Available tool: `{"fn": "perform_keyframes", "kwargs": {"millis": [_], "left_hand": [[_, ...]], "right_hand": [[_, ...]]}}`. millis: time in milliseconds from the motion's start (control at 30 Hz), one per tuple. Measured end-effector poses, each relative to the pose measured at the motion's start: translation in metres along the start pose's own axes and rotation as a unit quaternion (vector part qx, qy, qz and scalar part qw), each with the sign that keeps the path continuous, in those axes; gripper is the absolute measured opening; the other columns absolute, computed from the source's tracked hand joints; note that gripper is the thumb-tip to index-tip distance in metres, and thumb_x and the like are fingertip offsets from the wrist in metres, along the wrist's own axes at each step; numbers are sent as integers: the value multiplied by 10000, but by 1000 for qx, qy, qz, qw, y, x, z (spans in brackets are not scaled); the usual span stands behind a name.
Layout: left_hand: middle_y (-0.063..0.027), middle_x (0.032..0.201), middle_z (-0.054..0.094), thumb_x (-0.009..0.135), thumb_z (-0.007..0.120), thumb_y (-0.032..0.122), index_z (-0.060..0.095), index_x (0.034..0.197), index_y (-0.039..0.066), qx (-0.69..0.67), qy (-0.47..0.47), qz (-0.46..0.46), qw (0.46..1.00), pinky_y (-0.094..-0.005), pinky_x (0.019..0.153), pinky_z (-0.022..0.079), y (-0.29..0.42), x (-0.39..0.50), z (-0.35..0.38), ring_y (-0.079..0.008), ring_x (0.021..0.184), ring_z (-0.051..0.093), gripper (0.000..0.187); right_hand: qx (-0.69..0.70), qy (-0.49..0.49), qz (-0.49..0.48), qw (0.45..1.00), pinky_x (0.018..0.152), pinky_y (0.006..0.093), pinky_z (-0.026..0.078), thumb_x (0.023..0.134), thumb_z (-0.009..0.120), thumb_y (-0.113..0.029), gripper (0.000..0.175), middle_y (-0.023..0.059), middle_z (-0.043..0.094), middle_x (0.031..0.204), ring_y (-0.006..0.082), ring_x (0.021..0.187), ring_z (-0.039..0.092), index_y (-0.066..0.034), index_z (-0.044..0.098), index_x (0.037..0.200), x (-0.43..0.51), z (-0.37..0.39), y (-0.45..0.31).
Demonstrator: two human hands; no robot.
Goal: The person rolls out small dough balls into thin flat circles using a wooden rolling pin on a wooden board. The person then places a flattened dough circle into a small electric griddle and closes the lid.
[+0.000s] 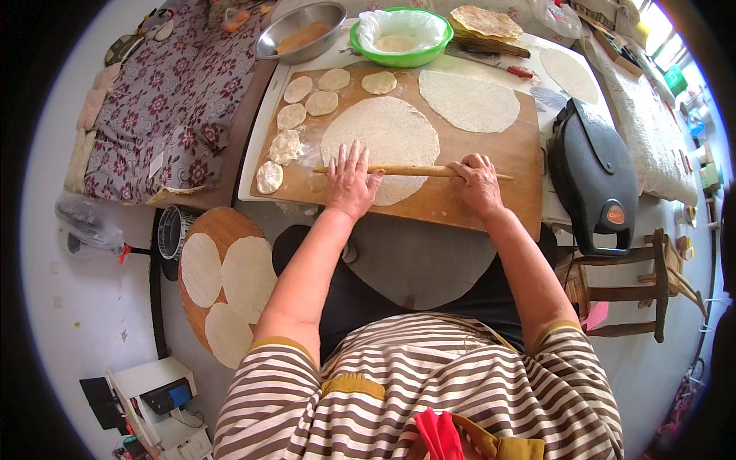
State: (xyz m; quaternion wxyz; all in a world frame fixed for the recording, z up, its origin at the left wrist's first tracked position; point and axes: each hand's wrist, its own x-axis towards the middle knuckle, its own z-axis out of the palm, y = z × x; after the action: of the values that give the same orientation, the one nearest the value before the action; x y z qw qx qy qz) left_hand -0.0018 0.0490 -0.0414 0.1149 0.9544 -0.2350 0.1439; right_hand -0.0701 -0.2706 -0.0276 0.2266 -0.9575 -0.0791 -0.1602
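A tapered wooden rolling pin (414, 170) lies across the near part of a large round sheet of dough (382, 129) on a wooden board. My left hand (351, 178) rests flat over the pin's left part, its fingers extended. Around the pin's right part curl the fingers of my right hand (476, 183). Several small dough discs (322, 103) line the board's left and far edges, some dusted with flour. Another rolled sheet (470, 100) lies at the far right of the board and overhangs nothing near my hands.
Beyond the board (517, 198) stand a steel bowl (302, 34) and a lined green basin (402, 37), beside stacked flatbreads (486, 23) and a red-handled knife (517, 71). A black electric griddle (595, 178) is at right. Rolled sheets cover a round board (192, 313) at lower left.
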Motion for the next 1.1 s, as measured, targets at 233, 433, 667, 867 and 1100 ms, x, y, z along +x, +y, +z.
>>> {"fn": "perform_keyframes", "kwargs": {"millis": [233,433,667,867,1100], "left_hand": [[-197,1719,335,1029,643,476,363,1645,4,-5,-44,27,999,-630,1303,184,36,-94,-30,-426,1600,275,825],[-206,1625,460,1058,565,516,464,1587,-9,10,-51,17,999,-671,1276,203,32,-81,-42,-415,1535,390,752],[-199,1692,387,1049,593,516,361,1632,-7,41,-17,-46,998,-620,1308,195,-10,-56,-11,-413,1585,324,817],[-183,1747,302,1038,621,509,329,1664,8,32,-79,-5,996,-633,1312,164,-8,-114,-42,-410,1616,271,853],[-148,1707,405,1099,515,449,474,1604,45,52,-18,18,998,-644,1305,161,-16,-37,-36,-397,1603,313,648]], "right_hand": [[-29,-5,-19,999,1029,451,476,939,743,-177,317,54,640,1119,297,1154,585,-205,780,1253,-49,1,-1],[2,-57,-26,998,1025,461,462,926,757,-188,277,56,634,1093,306,1137,577,-197,789,1201,-44,-11,-7],[-4,-29,-42,999,1005,478,459,870,766,-137,384,63,632,1099,308,1141,577,-189,764,1250,-6,14,-23],[-2,-3,-17,1000,986,445,463,904,704,-115,399,44,621,1105,292,1154,572,-222,749,1286,-64,16,-50],[7,-1,21,1000,931,458,494,906,762,-167,270,46,641,1030,294,1076,606,-176,771,1176,-50,0,-47]]}}
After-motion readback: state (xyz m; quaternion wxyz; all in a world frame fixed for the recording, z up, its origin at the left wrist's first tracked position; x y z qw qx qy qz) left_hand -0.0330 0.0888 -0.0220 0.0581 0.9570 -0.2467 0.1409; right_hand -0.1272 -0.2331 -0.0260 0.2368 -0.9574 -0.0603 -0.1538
